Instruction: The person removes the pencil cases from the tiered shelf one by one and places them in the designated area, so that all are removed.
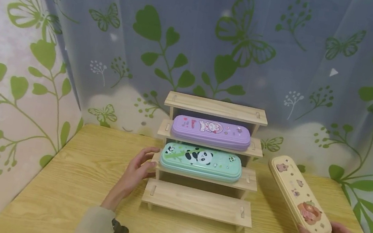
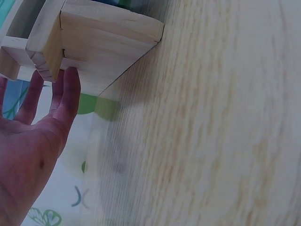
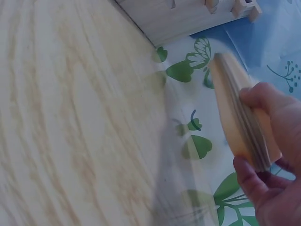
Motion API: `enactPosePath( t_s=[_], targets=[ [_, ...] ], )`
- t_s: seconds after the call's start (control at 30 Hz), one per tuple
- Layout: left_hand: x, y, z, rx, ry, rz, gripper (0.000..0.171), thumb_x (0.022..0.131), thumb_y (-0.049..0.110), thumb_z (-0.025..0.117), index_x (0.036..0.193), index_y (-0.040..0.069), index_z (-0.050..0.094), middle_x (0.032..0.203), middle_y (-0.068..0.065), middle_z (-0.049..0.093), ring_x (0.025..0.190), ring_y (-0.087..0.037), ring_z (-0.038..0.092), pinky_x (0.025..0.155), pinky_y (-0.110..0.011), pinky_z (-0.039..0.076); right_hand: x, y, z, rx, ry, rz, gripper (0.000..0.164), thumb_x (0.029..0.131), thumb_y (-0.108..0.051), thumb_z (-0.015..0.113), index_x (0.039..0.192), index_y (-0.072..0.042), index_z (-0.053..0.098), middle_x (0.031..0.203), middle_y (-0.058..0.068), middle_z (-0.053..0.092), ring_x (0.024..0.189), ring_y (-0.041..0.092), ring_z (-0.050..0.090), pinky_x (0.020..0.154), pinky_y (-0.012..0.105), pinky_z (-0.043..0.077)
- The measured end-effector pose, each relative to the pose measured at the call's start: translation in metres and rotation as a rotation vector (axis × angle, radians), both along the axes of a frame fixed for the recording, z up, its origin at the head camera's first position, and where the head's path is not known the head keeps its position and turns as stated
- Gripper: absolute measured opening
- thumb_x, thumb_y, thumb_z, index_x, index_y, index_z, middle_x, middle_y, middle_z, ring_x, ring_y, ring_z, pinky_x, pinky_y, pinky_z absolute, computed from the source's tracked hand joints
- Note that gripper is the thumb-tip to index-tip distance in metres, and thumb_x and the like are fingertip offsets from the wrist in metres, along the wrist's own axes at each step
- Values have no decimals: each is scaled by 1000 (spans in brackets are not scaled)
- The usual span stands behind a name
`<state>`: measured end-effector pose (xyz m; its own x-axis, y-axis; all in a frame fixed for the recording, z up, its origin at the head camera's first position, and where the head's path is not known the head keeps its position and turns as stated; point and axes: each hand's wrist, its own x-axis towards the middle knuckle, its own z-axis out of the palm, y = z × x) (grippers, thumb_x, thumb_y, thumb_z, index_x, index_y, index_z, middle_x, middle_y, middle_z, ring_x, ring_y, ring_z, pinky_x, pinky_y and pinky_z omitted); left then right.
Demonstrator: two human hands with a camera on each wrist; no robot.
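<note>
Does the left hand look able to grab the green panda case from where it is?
Probably yes. The left hand is at the wooden rack, close to the left end of the green panda case. The case lies uncovered on its step, and nothing seems to block the way.

The worktop (image 1: 59,178) is yellow-brown wood with a wavy grain, and a patch of light shines on its near part. On it, toward the far side, stands a pale wooden shelf (image 1: 195,201) with four steps rising from near to far. A green case (image 1: 201,161) lies on its second step from the bottom, a purple case (image 1: 211,132) on the third.
</note>
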<state>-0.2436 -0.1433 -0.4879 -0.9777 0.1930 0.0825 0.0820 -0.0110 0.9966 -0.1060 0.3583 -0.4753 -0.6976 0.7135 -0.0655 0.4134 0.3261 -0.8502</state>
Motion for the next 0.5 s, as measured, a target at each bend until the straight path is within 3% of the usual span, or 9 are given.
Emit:
enactPosePath(
  t_s=[0.1,0.27,0.33,0.43,0.5],
  targets=[
    [1,1,0,1,-3,0,46,102,10,51,147,14,46,157,-15,42,144,-35,39,102,-55,55,-1,1,-2,59,-35,4,78,70,-41,93,129,-14,50,106,-18,50,66,-17,48,55,10,46],
    [2,1,0,0,-5,5,46,102,9,51,147,13,46,157,-15,41,145,-35,39,103,-55,55,-4,1,-5,152,-73,49,89,72,-44,91,140,-6,46,123,5,59,64,-18,42,53,15,43],
    [2,1,1,-1,-3,8,45,102,10,51,147,13,45,157,-16,41,144,-35,40,102,-54,55,-5,1,-5,185,-102,75,91,74,-48,88,142,-4,45,132,15,57,65,-18,39,62,17,41],
    [2,1,1,-6,-2,5,45,102,11,51,147,13,46,157,-14,41,143,-35,41,103,-53,55,-7,2,-7,204,-136,106,93,76,-52,85,143,-1,43,136,22,56,67,-12,41,78,29,37],
    [2,1,2,-11,-1,5,44,103,11,51,147,13,46,158,-14,41,143,-35,41,103,-53,55,-7,2,-8,207,-160,112,94,77,-56,84,142,-1,43,136,24,56,68,-9,42,79,32,33]
  ],
)
